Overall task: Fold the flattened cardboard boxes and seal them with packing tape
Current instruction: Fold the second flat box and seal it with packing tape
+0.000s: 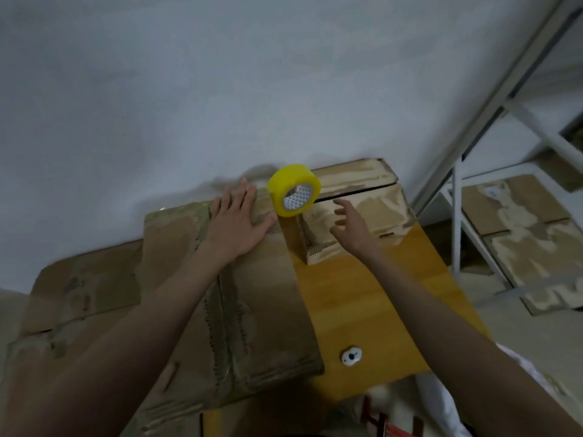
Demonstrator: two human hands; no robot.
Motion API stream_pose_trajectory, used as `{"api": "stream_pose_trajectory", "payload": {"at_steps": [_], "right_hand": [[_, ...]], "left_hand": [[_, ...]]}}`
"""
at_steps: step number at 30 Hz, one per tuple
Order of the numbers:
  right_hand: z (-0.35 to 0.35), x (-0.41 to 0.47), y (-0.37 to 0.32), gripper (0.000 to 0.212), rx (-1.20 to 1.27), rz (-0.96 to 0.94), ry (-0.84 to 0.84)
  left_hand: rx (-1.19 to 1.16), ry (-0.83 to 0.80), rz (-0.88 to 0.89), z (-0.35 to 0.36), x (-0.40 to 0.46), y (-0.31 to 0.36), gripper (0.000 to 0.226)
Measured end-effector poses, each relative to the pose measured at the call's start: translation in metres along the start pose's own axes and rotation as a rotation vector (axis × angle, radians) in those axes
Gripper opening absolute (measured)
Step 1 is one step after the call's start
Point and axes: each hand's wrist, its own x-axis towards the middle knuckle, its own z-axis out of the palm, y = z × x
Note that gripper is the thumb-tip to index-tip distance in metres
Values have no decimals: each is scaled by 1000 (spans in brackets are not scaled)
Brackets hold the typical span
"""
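- Cardboard box (252, 298), flattened, brown and worn, lying across the left part of a yellow wooden table (372, 310) and overhanging its near edge.
- Left hand (238, 219) laid flat on the far end of that flattened box, fingers straight and spread, gripping nothing.
- Roll of yellow packing tape (294, 190) standing on edge just right of the left hand's thumb, at the near left corner of a folded box; white patterned core facing the camera.
- Short strip of tape running down from the roll along the folded box's corner.
- Folded box (362, 212), closed, at the far end of the table against a pale wall (189, 89), with a dark seam between its top flaps and torn patches on its surface.
- Right hand (350, 225) hovering over the folded box just right of the tape roll, fingers loosely spread and slightly curled, holding nothing, not touching the roll.
- More flattened cardboard (79, 288) stacked at the left, beneath and beside the first box.
- Small white round object (351, 356) with a dark centre on the bare table near the front.
- White metal shelving frame (492, 121) at the right, with further torn cardboard sheets (530, 244) lying below it.
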Motion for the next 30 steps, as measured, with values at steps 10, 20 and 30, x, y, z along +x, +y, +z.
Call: {"api": "stream_pose_trajectory", "payload": {"at_steps": [10, 20, 30], "right_hand": [[41, -132, 105, 22, -245, 500, -429], [115, -186, 152, 23, -637, 435, -554], [111, -173, 148, 31, -592, 456, -395]], "left_hand": [[5, -16, -5, 2, 3, -3, 88], [10, -35, -1, -2, 1, -2, 89], [1, -31, 4, 1, 3, -3, 89]]}}
